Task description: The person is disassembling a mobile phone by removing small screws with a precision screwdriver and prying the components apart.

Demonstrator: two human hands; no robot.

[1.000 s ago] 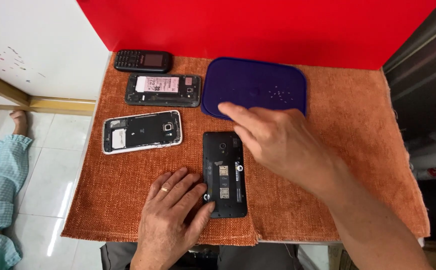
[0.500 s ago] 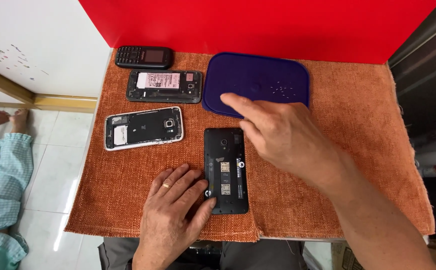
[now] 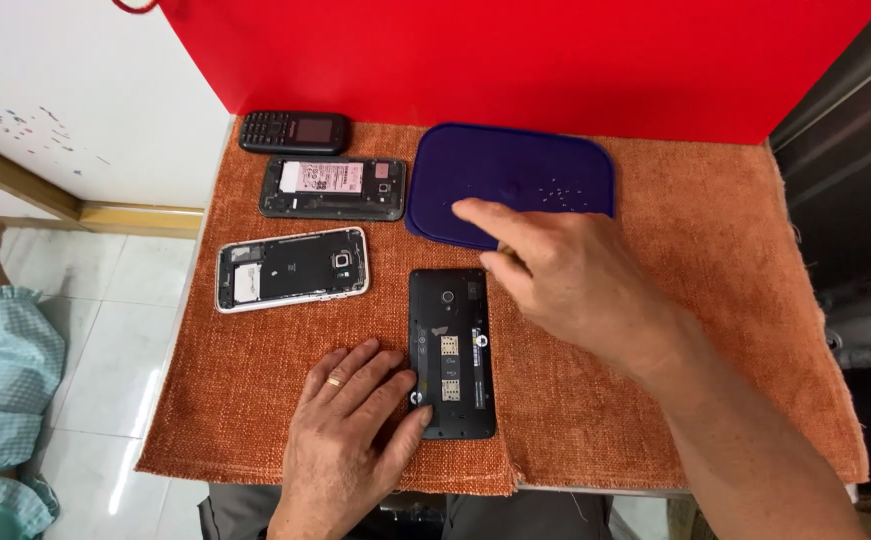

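Head view, looking straight down: four phones lie on a coarse, nubbly orange cloth (image 3: pixel 715 300) spread over a small table. At the centre sits a black phone with its back cover off (image 3: pixel 452 352), a flat rounded slab lying lengthwise, its card slots and bare inner frame showing. The left hand (image 3: pixel 350 440) rests at its 8 o'clock, palm down, fingers spread loosely on the cloth with the fingertips touching the phone's lower left edge; a ring sits on one finger. It clamps nothing.

The right hand (image 3: pixel 575 280) comes in from 4 o'clock and hovers at the phone's 1 o'clock, empty, forefinger stretched out over the near edge of a dark blue plastic lid (image 3: pixel 545 170). Whether the fingertip touches the lid I cannot tell. The lid is one smooth rounded rectangle with a few small pale specks on it, at 12 to 1 o'clock of the open phone.

At 10 o'clock lies a white-rimmed phone, back removed (image 3: pixel 292 270); beyond it, a black opened phone showing a pale battery label (image 3: pixel 333 188); at 11 o'clock, farthest off, a small black keypad phone (image 3: pixel 293 132). A glossy red board (image 3: pixel 515 55) stands upright behind the cloth. A person's checked sleeve (image 3: pixel 5 390) shows over the tiled floor at 9 o'clock.
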